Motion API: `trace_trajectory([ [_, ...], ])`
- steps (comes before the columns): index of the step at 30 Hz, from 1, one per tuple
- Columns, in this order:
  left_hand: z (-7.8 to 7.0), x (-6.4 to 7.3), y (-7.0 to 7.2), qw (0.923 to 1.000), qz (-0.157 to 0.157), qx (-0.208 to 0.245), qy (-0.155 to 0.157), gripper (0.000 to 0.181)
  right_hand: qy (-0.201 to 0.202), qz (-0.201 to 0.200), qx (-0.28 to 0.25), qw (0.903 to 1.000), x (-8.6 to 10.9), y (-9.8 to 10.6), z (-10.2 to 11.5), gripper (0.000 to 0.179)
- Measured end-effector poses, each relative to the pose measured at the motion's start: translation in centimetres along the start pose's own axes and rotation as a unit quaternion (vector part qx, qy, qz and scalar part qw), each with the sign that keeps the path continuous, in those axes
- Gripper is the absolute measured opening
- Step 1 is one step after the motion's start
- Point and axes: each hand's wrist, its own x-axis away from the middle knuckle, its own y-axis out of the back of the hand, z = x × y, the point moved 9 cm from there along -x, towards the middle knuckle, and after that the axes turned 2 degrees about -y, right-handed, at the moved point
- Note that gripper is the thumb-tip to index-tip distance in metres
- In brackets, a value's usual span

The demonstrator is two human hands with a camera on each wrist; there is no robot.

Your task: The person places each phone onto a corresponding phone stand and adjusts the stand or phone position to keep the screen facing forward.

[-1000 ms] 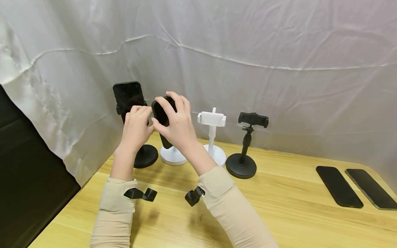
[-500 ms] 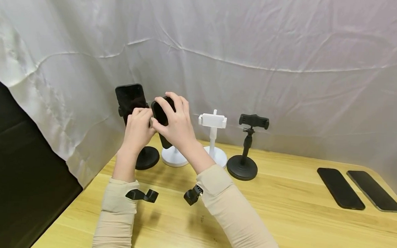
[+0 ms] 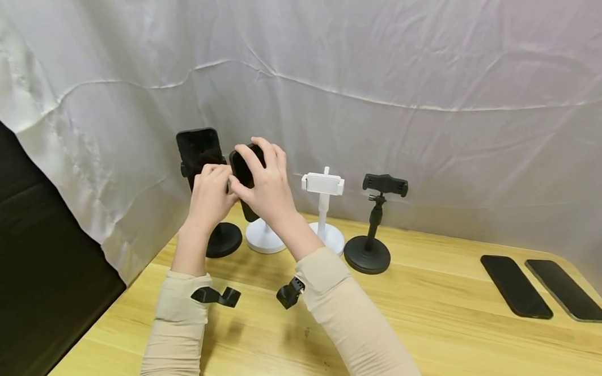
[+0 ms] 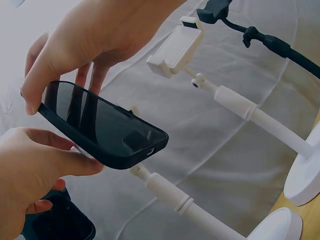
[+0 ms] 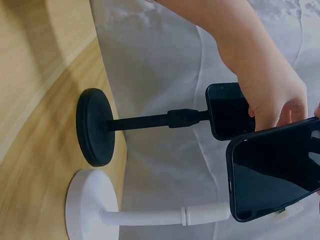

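A black phone [image 4: 110,125] sits tilted at the clamp of a white phone stand [image 3: 265,238]. My right hand [image 3: 269,186] grips the phone's upper part, thumb on one side and fingers on the other. My left hand [image 3: 210,194] pinches a white edge of the clamp [image 4: 79,150] beside the phone's left side, between thumb and finger. Most of the clamp is hidden behind the phone. Just left of it stands a black phone stand [image 3: 225,241] with another black phone [image 3: 198,147] upright in it, partly covered by my left hand.
To the right are a white phone stand [image 3: 324,184] and a black phone stand [image 3: 367,254], both with no phone in them. Two dark phones [image 3: 516,287] lie flat at the right of the wooden table [image 3: 426,331]. A grey curtain [image 3: 389,62] hangs behind.
The head view has shifted slightly. My right hand and the phone have risen a touch; the left hand keeps its pinch at the clamp.
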Motion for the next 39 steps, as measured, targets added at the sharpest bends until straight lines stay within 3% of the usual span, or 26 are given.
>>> trace_trajectory([
  [12, 0.0, 0.0, -0.1, 1.0000, 0.004, 0.004, -0.003, 0.025, 0.002, 0.015, 0.034, 0.9993, -0.4, -0.2, -0.2, 0.044],
  [22, -0.2, 0.0, 0.1, 0.9998, -0.014, 0.006, -0.009, 0.019, -0.013, 0.029, 0.052, 0.9981, -0.4, -0.9, -0.4, 0.044],
  [28, 0.0, 0.2, -0.2, 0.9997, -0.016, 0.012, -0.011, 0.019, -0.017, 0.018, 0.064, 0.9977, -0.3, -0.9, -0.4, 0.043],
  [34, 0.0, 0.3, -0.1, 0.9990, -0.032, 0.013, -0.029, 0.025, -0.017, 0.004, 0.093, 0.9955, -0.2, -0.8, -0.4, 0.041],
  [39, 0.0, 0.5, 0.1, 0.9953, -0.067, 0.026, -0.065, 0.022, -0.007, 0.008, 0.124, 0.9922, -0.2, -1.0, -0.4, 0.043],
])
